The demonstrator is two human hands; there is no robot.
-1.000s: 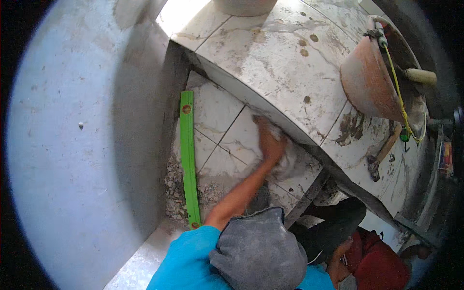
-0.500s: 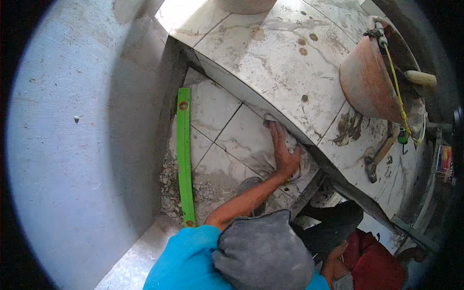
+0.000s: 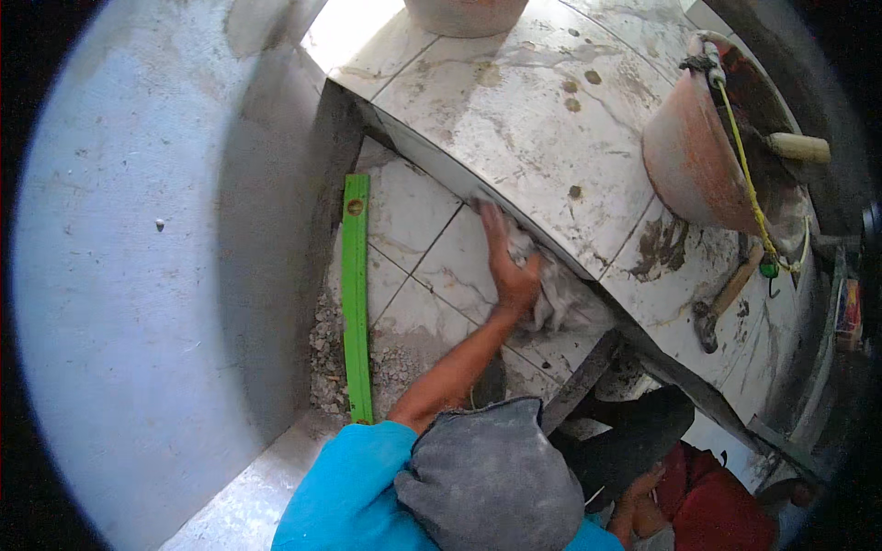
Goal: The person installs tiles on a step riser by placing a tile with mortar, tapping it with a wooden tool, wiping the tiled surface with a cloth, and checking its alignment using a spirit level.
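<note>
Seen from the head camera, a co-worker in a turquoise shirt [image 3: 344, 491] and grey cap [image 3: 491, 477] stretches a left hand [image 3: 513, 280] across sunken marble-patterned tiles [image 3: 455, 253], the slightly blurred fingers [image 3: 493, 223] extended close together at the foot of a tiled step [image 3: 524, 119]. A pale, crumpled rag [image 3: 560, 301] lies just beside and partly under that hand, against the step. The co-worker's other hand [image 3: 649, 480] rests by a bent, dark-clad knee [image 3: 657, 413]; its grip cannot be told. The camera wearer's own fingers are out of frame, their state unknown. At left, a green spirit level [image 3: 356, 294] spans tile and rubble [image 3: 328, 358]; on the step at right stand a stained bucket [image 3: 684, 151] and, nearby, a wooden-handled hammer [image 3: 732, 283].
</note>
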